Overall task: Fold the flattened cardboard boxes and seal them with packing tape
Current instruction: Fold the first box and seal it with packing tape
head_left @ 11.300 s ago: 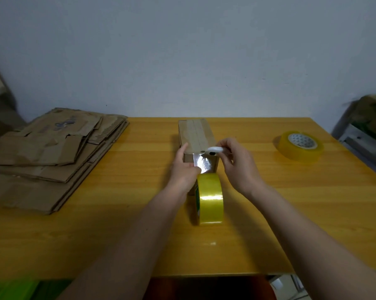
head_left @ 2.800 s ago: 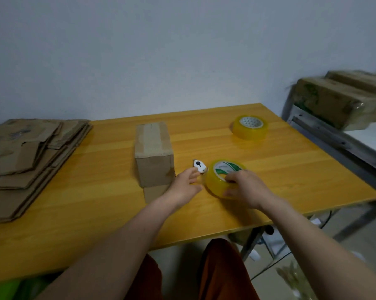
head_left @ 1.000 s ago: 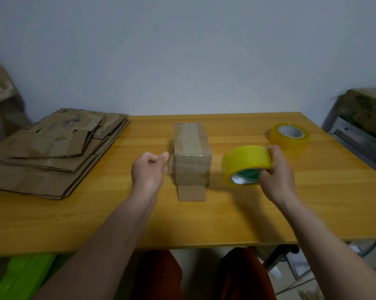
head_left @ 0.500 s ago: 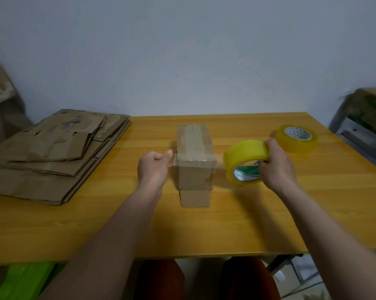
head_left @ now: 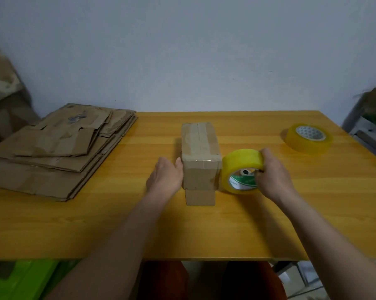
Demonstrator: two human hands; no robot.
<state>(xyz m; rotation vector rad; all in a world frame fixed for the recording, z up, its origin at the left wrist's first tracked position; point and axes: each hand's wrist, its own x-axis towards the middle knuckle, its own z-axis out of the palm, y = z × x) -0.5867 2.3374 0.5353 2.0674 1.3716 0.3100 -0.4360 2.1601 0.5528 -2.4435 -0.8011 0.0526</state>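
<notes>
Cardboard box (head_left: 201, 156) mid-table, top seam taped, near flap (head_left: 200, 197) still flat on table.
Flattened stack (head_left: 57, 148) left, untouched. My right hand (head_left: 273, 174) grips tape roll (head_left: 242, 169) beside box; left hand (head_left: 164, 177) steadies its side, fingers hidden, can't tell grip.

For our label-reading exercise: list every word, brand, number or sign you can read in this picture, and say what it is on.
None can be read.
Green-and-white label inside the tape roll gripped by the right hand: too blurred.
Dark print on the flattened cardboard boxes: too blurred.
Second tape roll: core pattern only, no words.
</notes>
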